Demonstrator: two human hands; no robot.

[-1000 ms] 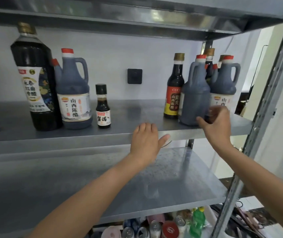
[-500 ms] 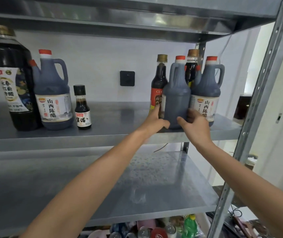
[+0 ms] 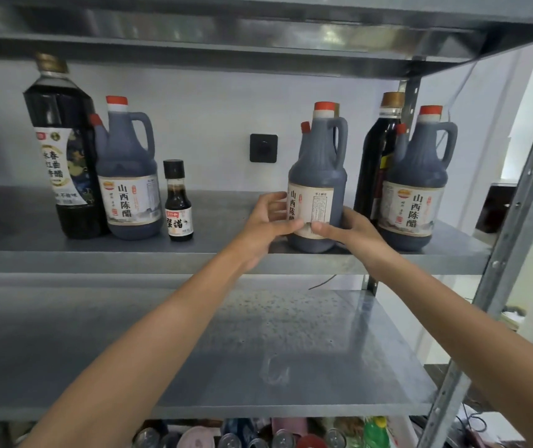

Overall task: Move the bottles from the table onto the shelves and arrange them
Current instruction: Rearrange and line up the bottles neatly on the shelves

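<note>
Gripping a vinegar jug (image 3: 318,163) with both hands, a person is arranging bottles on a grey metal shelf (image 3: 129,260). The left hand (image 3: 266,221) and right hand (image 3: 354,229) are curling round the jug's lower body, with fingertips (image 3: 292,226) nearly meeting on its label. The jug is standing upright near the shelf's front edge, its label angled away (main lettering toward the left fingers).

This is looking like the arranging step. The next move is probably calling for a twist until the label faces front.

- **Handled jugs:** three in all, with one between the fingers, a second jug (image 3: 417,189) just right of the right fingers, and a third jug (image 3: 129,176) well left of the left fingers.
- **Tall dark bottles:** two, a far-left bottle (image 3: 59,156) and a right bottle (image 3: 371,163).
- **Small bottles:** one small bottle (image 3: 177,202).
</note>
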